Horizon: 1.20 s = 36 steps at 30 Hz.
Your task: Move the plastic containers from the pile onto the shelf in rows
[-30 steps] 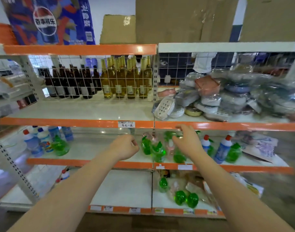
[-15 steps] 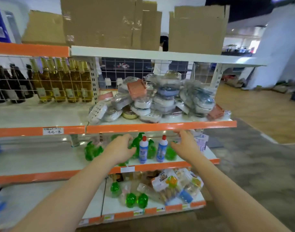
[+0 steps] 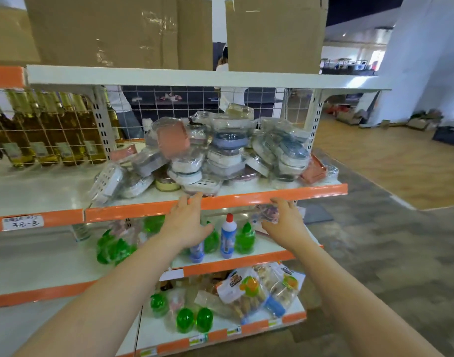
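Both hands risen to shelf [image 3: 259, 195] edge: left hand [image 3: 187, 222], right hand [image 3: 285, 222], fingers spread, holding nothing; wrapped plastic containers [image 3: 220, 153] piled, tilted every way.

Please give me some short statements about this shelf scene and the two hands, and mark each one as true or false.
1. The plastic containers lie in a loose pile on the shelf. True.
2. The left hand holds a container. False: it holds nothing, and its fingers reach up to the shelf's orange edge.
3. The right hand is below the pile, near the shelf's orange edge. True.
4. The glass bottles stand to the right of the pile. False: they stand to its left, behind a wire grid.
5. Cardboard boxes sit on the top shelf. True.
6. The containers are already set in rows. False: they are heaped unevenly.
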{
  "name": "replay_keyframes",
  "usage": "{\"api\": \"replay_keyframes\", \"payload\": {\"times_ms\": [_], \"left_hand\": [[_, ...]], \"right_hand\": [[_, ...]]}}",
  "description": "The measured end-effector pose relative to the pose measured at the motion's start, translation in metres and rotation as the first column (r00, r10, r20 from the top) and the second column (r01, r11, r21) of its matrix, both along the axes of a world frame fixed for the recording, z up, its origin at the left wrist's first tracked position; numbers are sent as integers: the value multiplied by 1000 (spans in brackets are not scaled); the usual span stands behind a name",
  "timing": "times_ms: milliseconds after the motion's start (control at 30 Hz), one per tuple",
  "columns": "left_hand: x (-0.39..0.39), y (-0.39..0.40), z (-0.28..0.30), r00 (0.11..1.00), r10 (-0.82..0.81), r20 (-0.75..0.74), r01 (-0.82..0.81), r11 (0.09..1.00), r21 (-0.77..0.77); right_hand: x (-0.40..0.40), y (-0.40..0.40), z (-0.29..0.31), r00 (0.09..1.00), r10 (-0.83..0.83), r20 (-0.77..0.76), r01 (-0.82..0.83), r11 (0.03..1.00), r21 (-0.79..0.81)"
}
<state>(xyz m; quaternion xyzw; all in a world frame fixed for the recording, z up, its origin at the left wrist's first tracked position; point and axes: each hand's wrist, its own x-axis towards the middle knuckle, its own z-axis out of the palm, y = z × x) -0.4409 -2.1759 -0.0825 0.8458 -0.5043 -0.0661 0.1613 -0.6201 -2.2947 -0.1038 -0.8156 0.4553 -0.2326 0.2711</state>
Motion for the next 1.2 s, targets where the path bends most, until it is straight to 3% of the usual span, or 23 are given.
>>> {"api": "replay_keyframes", "payload": {"times_ms": [367,633,833,1033,1100,1200], "left_hand": [[73,-107,26,1000,8,16,-4,972,-235],[98,-179,29,999,-39,18,42,969,-245],[105,-210,33,999,-33,22,39,945,-325],[104,-235,51,985,59,160,50,797,-602],[106,-250,57,974,112,196,12,842,-539],[107,-273,56,893,113,435,90,903,-421]], "right_hand": [[80,-114,23,1000,9,30,-8,999,-40],[112,-177,21,997,-22,80,30,994,-102],[121,-217,35,998,-60,35,64,991,-120],[112,-243,47,996,-72,59,82,975,-206],[105,-254,52,996,-73,42,81,966,-244],[95,-270,53,998,-64,13,65,959,-277]]}}
